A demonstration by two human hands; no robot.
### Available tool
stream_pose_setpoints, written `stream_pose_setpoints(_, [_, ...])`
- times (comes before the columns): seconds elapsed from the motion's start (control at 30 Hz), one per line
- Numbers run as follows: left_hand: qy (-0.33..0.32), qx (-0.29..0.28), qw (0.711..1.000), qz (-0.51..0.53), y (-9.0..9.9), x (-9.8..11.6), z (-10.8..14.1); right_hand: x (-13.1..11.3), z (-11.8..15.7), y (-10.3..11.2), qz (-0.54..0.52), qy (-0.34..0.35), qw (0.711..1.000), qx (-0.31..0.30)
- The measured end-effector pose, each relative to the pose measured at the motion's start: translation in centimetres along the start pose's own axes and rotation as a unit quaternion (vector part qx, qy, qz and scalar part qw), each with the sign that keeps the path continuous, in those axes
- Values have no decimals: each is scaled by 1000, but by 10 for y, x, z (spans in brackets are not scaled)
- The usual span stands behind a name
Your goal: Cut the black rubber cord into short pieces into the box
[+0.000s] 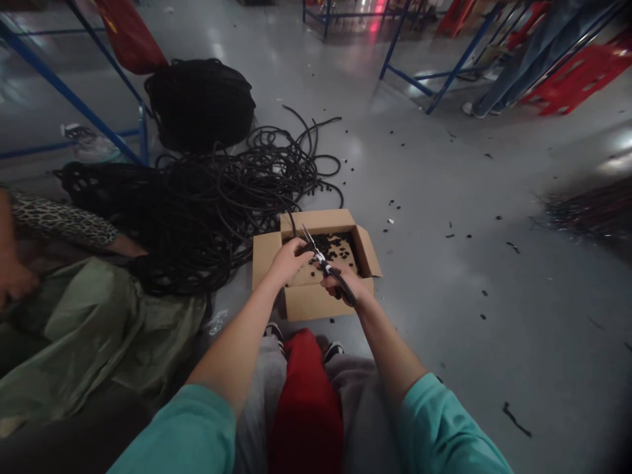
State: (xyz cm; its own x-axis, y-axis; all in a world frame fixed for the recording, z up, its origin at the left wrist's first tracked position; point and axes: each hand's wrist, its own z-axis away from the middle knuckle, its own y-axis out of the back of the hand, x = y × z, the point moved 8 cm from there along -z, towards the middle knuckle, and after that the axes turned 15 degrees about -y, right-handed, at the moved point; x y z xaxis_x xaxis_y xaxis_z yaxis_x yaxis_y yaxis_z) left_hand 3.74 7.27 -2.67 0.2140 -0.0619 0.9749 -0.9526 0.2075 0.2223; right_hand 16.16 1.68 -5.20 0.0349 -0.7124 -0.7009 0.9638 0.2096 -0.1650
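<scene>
My right hand (345, 282) grips black-handled scissors (340, 284), their metal blades pointing up and to the left, parted. Next to the blades, my left hand (290, 260) is closed on a black cord (291, 214), which comes down over the back edge of a cardboard box. Both hands are above this open cardboard box (318, 303). Small black cut pieces (340, 245) lie scattered inside it. My left fingertips are close to the blades; the cord's end between them is too small to make out.
Tangled black cord (212, 197) covers the floor at left, with a large black coil (200, 105) behind. Another person's hand (17, 283) and green cloth (83, 329) are at far left. Blue metal frames (415, 82) stand farther back. A person's legs (523, 66) show at upper right.
</scene>
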Motion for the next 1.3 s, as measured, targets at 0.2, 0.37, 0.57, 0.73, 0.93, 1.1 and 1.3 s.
stream_pose_setpoints(0.2, [6,-12,1000,12,-7,-2,1,-7,6,-6,12,25,999,-37])
stream_pose_setpoints(0.37, [33,-37,997,55,-16,-1,4,-12,6,-4,45,52,998,-11])
stream_pose_setpoints(0.57, [45,-24,996,79,-20,2,6,-11,4,-2,59,47,997,4])
stream_pose_setpoints(0.73, [61,-9,996,62,-18,1,6,-9,3,3,60,33,997,46])
stream_pose_setpoints(0.93, [62,-7,997,39,-15,-4,5,-8,5,6,70,15,995,70])
stream_pose_setpoints(1.1, [48,-11,998,35,-13,-8,3,-4,4,6,38,-18,997,62])
stream_pose_setpoints(1.3, [36,-13,998,40,-11,-13,1,2,1,6,-2,-37,998,43])
